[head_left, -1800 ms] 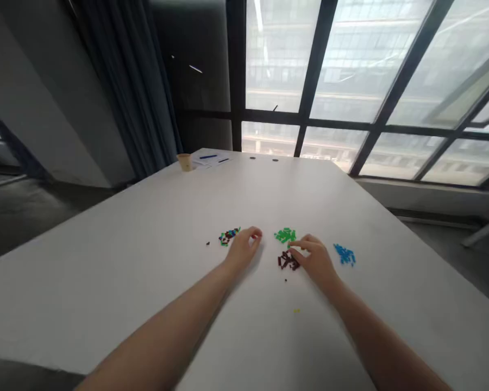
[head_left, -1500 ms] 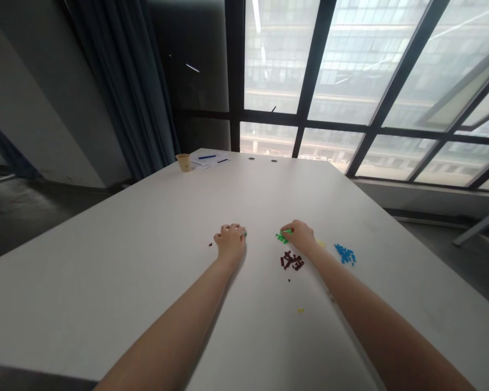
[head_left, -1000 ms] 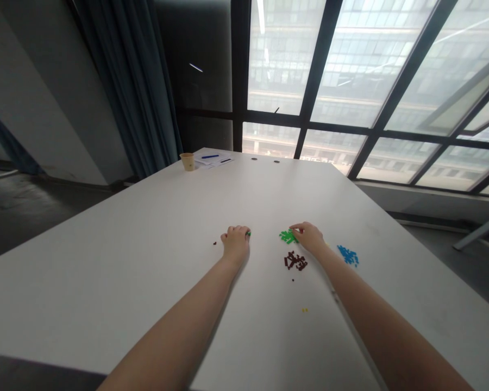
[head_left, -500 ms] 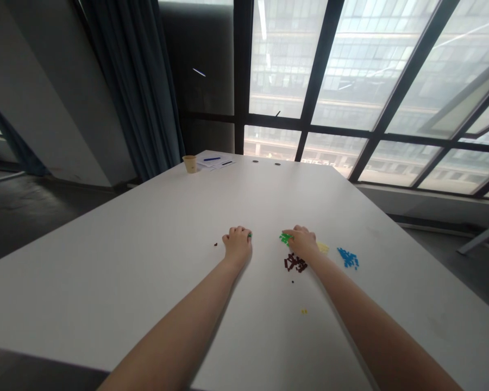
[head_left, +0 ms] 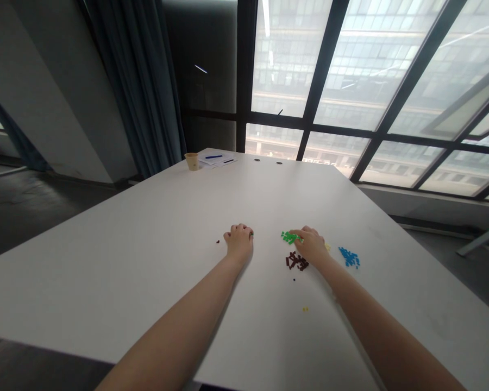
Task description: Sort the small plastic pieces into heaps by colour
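Hiding whether they grip small pieces [head_left: 288,238], both hands [head_left: 239,243] curl; the cup [head_left: 192,162] bears illegible marking [head_left: 194,165].

Basically all daylight here, pouring in from windows [head_left: 283,65]. Panes kinda blown out, building [head_left: 358,65] outside pale and hazy, streaky reflections on glass. Left side way dimmer: curtain [head_left: 136,87] and floor [head_left: 57,212] sunk in murky blue-grey. Dark panel [head_left: 206,46] catches one thin bright streak. Table [head_left: 244,190] evenly lit, brighter toward far end, greyer up close. Soft shadow hugging left arm [head_left: 187,309]. Definitely wide lens: window frames [head_left: 243,81] splay outward, purple fringe on table's near edge. Tiny bricks [head_left: 290,237] pretty mushy, individual outlines hard to make out.
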Motion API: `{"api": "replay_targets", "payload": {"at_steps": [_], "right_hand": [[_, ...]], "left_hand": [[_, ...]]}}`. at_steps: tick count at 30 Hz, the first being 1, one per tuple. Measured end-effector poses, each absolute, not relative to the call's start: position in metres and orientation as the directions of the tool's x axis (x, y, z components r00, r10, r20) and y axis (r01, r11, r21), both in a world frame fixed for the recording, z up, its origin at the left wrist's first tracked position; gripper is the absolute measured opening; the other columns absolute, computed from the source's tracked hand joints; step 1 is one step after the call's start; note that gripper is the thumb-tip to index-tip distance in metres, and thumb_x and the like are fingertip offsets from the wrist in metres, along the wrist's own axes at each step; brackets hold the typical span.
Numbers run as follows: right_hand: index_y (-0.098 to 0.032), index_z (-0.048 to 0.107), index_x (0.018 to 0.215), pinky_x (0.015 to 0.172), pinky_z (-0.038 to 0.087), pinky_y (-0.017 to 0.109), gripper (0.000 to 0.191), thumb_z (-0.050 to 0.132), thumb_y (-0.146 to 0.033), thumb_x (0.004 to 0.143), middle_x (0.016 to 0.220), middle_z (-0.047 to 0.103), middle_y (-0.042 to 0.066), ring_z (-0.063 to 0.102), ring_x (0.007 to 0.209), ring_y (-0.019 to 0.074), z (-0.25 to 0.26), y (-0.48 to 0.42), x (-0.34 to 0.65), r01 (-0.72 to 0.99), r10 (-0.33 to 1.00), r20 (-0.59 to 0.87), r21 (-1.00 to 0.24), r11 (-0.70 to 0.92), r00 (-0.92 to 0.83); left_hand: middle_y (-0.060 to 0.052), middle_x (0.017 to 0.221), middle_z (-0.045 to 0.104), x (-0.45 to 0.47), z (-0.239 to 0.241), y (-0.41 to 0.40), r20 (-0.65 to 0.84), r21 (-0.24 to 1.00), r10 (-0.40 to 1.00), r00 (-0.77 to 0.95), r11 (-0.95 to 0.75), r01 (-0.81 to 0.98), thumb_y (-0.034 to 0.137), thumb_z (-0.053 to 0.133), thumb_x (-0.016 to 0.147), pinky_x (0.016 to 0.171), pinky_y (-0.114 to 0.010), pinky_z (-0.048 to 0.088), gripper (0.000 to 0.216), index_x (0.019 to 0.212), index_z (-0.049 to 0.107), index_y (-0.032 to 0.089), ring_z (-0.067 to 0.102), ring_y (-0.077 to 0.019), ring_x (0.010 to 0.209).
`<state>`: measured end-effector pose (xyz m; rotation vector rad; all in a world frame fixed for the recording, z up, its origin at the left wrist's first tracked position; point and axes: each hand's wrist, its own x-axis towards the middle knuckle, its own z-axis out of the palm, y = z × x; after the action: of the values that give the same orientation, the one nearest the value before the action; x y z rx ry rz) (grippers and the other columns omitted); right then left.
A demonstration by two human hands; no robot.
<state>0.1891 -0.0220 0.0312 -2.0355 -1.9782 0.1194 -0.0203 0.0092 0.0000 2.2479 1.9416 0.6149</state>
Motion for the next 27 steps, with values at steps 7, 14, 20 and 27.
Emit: {"api": "replay_targets", "payload": {"at_steps": [7,14,20,27], "right_hand": [[-0.027,0.066,0.097,0.08,0.034,0.031,0.033,0.045,-0.019,0.074,0.083,0.056,0.003,0.05,0.086,0.0175,0.017,-0.06,0.201,0.918,0.971,0.238,-0.39,0.071,0.026],[-0.022,0.067,0.092,0.076,0.039,0.031,0.031,0.043,-0.019,0.073,0.079,0.056,0.004,0.051,0.081,0.018,0.013,-0.067,0.217,0.84,0.936,0.345,-0.526,0.134,0.067],[-0.021,0.066,0.088,0.077,0.039,0.033,0.025,0.044,-0.017,0.076,0.076,0.057,0.004,0.051,0.079,0.0176,0.021,-0.077,0.209,0.774,0.904,0.427,-0.563,0.29,-0.029],[-0.023,0.064,0.094,0.073,0.041,0.032,0.02,0.052,-0.022,0.078,0.075,0.057,0.004,0.051,0.077,0.0172,0.026,-0.086,0.19,0.709,0.853,0.505,-0.552,0.439,-0.135]], "left_hand": [[-0.008,0.103,0.057,-0.021,-0.001,0.01,0.253,0.349,0.961,0.111,-0.198,0.916,0.02,0.045,0.081,0.081,-0.039,0.032,0.019,0.087,0.062,0.021,0.041,-0.0236,0.103],[-0.007,0.085,0.062,-0.015,0.006,0.007,0.32,0.486,0.927,0.196,-0.338,0.806,0.016,0.046,0.076,0.079,-0.032,0.038,0.015,0.082,0.06,0.016,0.051,-0.019,0.087],[-0.003,0.074,0.063,0.003,0.01,-0.013,0.209,0.812,0.938,0.276,-0.324,0.486,0.017,0.051,0.07,0.067,-0.026,0.042,0.014,0.079,0.062,0.016,0.054,-0.014,0.069],[-0.006,0.084,0.066,0.019,0.01,-0.032,0.121,0.975,0.929,0.349,-0.178,0.134,0.026,0.057,0.072,0.069,-0.026,0.044,0.018,0.084,0.064,0.015,0.057,-0.0146,0.075]]}}
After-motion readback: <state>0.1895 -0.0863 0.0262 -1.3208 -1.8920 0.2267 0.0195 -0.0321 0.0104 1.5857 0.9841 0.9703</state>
